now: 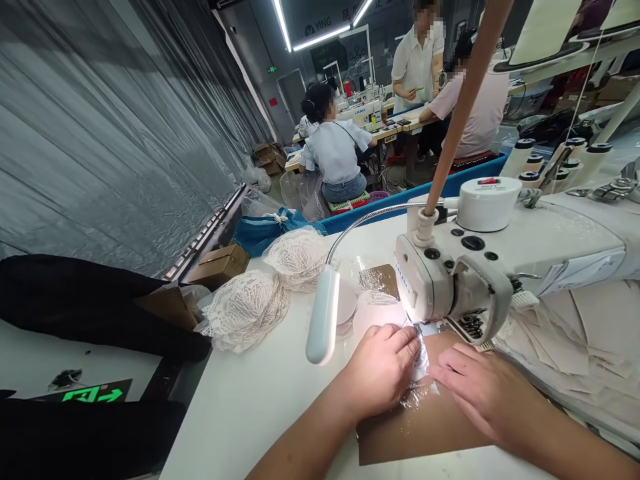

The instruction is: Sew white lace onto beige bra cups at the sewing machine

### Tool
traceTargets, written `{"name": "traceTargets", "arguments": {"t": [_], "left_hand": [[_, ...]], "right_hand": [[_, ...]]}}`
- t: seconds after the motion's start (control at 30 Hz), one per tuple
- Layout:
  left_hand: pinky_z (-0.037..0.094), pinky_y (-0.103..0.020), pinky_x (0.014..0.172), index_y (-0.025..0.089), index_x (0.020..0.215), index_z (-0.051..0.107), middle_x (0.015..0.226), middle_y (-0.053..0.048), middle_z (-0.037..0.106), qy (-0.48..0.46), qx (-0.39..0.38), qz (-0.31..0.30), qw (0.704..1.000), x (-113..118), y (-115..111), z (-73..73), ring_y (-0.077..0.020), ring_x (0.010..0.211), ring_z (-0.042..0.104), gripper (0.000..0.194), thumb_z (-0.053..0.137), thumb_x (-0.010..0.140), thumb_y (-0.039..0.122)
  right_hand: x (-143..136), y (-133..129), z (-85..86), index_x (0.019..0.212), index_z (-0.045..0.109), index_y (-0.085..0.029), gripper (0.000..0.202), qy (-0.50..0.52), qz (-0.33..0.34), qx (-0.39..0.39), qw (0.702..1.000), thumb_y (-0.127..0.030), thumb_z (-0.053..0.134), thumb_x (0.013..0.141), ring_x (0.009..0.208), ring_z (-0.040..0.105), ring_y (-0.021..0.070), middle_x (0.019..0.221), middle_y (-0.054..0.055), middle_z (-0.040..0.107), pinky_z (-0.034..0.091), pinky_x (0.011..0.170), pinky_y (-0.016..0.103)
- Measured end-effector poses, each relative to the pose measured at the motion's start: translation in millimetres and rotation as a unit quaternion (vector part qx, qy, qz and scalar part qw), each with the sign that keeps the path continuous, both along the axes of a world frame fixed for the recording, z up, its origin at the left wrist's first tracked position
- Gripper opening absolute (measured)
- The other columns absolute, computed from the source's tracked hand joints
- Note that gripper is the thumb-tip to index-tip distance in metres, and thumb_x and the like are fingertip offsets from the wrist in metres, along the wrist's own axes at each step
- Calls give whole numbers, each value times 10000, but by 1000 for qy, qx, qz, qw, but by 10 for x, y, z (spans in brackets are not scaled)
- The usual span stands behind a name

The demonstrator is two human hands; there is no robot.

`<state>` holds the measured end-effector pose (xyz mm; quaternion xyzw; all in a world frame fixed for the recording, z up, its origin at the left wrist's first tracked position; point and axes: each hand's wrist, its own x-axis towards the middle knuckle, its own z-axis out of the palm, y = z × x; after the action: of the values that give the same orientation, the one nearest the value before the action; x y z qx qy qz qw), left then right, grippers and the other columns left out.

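My left hand [385, 370] is closed, its fingers bunched on a shiny white fabric piece [423, 360] just below the sewing machine head [425, 280]. My right hand [475, 387] lies flat on a brown sheet [400, 440], fingertips by the right edge of that white piece. The needle and presser foot are mostly hidden behind the head and fingers. Pale pink cup-shaped pieces [373, 317] and a sheet of brown material [380, 279] lie behind my left hand. A lamp [323, 317] on a bendy neck hangs to its left.
Two stacks of white lace cups, a nearer one [247, 310] and a farther one [297, 257], stand at the table's left. Beige fabric pieces [585, 340] pile up under the machine arm. Thread spools [530, 163] are behind. Several people work beyond a blue trough [390, 200].
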<state>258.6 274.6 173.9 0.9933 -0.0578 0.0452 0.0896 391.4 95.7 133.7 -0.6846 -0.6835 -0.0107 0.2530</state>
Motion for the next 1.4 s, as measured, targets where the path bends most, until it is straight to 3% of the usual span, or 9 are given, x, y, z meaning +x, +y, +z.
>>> {"name": "traceTargets", "arguments": {"t": [0.17,0.33,0.57,0.83,1.1,1.3,1.4], "left_hand": [[441,-395,866,134,1320,498,1363,-109,544,-13,6,2,1000,12,29,-16,-259,1038,521,407,451,927,229],[426,-389,871,157,1304,505,1333,-95,570,-23,-1,-2,1000,17,65,-16,-246,1056,515,373,439,942,213],[414,-384,833,182,1272,530,1266,-102,606,-24,-3,9,1000,54,102,1,-248,1021,528,338,433,949,207],[400,-404,844,196,1334,483,1273,-97,594,-26,4,32,999,72,120,7,-253,1046,510,394,424,945,215],[369,-443,941,192,1286,520,1272,-104,585,-39,15,56,998,67,108,7,-275,1170,468,356,414,963,299],[462,-456,853,188,1304,509,1296,-136,553,35,0,114,993,-27,34,234,-321,1084,515,574,547,862,552],[509,-403,779,179,1252,552,1149,-119,618,89,-36,116,989,-106,-26,378,-289,956,566,544,563,849,545]], "right_hand": [[11,43,22,988,608,-241,321,-65,-39,12,997,-67,407,808,644,467,185,774,23,572,234,592,328],[14,125,106,1057,614,-209,456,-121,-71,28,990,-16,401,703,512,438,140,857,44,654,310,583,320],[-8,178,84,1121,629,-227,553,-180,-140,5,974,28,394,690,704,615,209,946,83,681,415,647,335],[43,123,35,1187,600,-252,546,-126,-127,4,984,-11,375,752,508,501,135,1031,49,688,341,505,298],[46,106,54,1219,583,-242,542,-95,-102,-14,990,-18,371,774,525,536,143,974,49,693,347,494,292],[70,92,44,1191,601,-222,475,-68,-88,-10,994,-47,378,809,701,637,176,1022,72,699,446,581,283],[73,84,5,1218,596,-214,469,-59,-80,-17,995,-68,376,830,766,653,199,1027,89,700,474,619,302]]}}
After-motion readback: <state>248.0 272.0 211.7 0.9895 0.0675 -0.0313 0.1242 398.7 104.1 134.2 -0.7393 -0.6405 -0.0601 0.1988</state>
